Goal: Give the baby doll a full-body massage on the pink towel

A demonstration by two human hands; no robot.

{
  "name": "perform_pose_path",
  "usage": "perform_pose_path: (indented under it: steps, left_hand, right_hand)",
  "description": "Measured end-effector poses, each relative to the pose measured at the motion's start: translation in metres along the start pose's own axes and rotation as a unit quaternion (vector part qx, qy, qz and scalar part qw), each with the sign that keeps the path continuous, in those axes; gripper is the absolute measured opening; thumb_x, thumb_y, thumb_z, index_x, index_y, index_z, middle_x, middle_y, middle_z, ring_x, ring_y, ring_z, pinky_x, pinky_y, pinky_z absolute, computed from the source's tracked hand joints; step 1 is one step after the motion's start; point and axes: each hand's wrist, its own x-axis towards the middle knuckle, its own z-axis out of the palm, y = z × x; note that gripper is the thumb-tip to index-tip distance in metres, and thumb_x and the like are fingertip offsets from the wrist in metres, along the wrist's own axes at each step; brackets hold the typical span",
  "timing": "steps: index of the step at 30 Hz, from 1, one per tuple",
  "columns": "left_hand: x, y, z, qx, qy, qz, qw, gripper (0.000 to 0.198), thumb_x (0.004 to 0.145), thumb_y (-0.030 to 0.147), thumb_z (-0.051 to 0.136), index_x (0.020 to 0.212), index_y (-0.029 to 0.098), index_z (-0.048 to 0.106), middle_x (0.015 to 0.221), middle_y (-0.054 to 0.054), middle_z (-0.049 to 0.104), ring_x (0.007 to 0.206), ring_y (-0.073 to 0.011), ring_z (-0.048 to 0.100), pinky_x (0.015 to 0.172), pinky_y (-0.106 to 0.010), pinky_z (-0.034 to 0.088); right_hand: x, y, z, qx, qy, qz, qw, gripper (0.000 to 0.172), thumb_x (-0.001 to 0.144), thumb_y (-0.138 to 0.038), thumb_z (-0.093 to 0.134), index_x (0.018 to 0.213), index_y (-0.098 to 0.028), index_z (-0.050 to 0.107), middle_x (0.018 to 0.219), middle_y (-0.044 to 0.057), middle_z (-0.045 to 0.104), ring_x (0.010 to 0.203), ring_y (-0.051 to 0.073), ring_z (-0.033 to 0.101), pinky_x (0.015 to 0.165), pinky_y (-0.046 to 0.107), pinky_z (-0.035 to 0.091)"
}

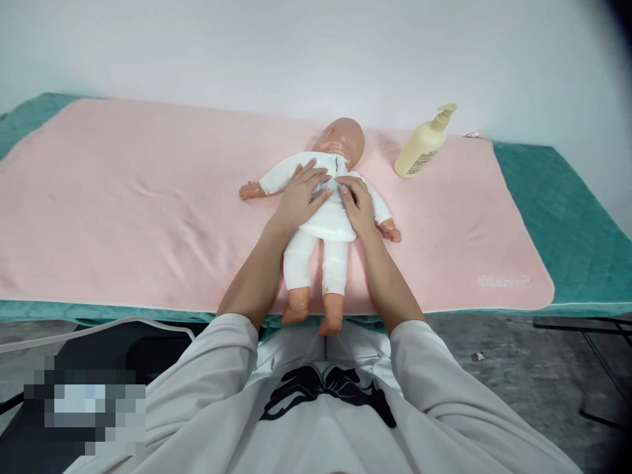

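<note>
Head view: doll lies under both flat hands.

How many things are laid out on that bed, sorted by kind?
Baby doll: 1, lying on its back with the left hand and right hand flat on its chest
Pump bottle: 1
Pink towel: 1
Green sheet: 1
Total: 4
</note>
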Motion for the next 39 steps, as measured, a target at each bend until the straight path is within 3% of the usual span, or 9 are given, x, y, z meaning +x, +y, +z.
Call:
perform_pose_path:
  steps: [9,20,30,39]
  left_hand:
    - [0.014,-0.001,-0.004,0.001,0.005,-0.002,1.000,0.047,0.101,0.053,0.044,0.133,0.025,0.062,0.144,-0.007,0.059,0.151,-0.0283,0.034,0.128,-0.057,0.013]
    - [0.015,-0.003,-0.002,0.013,-0.009,-0.007,1.000,0.048,0.101,0.056,0.043,0.125,0.021,0.065,0.138,-0.010,0.063,0.149,-0.0315,0.037,0.128,-0.057,0.015]
    - [0.017,-0.005,0.000,0.025,-0.007,-0.004,1.000,0.055,0.100,0.060,0.043,0.140,0.026,0.058,0.152,-0.006,0.053,0.153,-0.0299,0.030,0.128,-0.056,0.013]
    - [0.017,0.000,-0.003,0.062,-0.034,-0.021,0.997,0.054,0.102,0.056,0.039,0.139,0.022,0.059,0.148,-0.007,0.056,0.151,-0.0290,0.033,0.129,-0.053,0.015]
  right_hand:
    - [-0.001,0.002,0.001,-0.028,0.003,-0.039,0.999,0.048,0.100,-0.058,0.041,0.127,-0.025,0.063,0.139,0.009,0.061,0.135,0.021,0.053,0.122,0.044,0.038]
    - [0.002,0.003,0.002,-0.025,-0.013,-0.022,0.999,0.055,0.100,-0.065,0.037,0.122,-0.024,0.066,0.130,0.009,0.068,0.127,0.021,0.058,0.117,0.044,0.042]
    - [0.007,0.006,0.003,0.010,-0.026,0.012,1.000,0.066,0.092,-0.076,0.039,0.135,-0.028,0.055,0.150,0.005,0.055,0.142,0.020,0.042,0.127,0.043,0.028]
    - [0.008,0.010,0.005,0.043,-0.036,0.040,0.998,0.063,0.088,-0.079,0.043,0.130,-0.034,0.060,0.146,0.001,0.059,0.141,0.025,0.045,0.127,0.050,0.027]
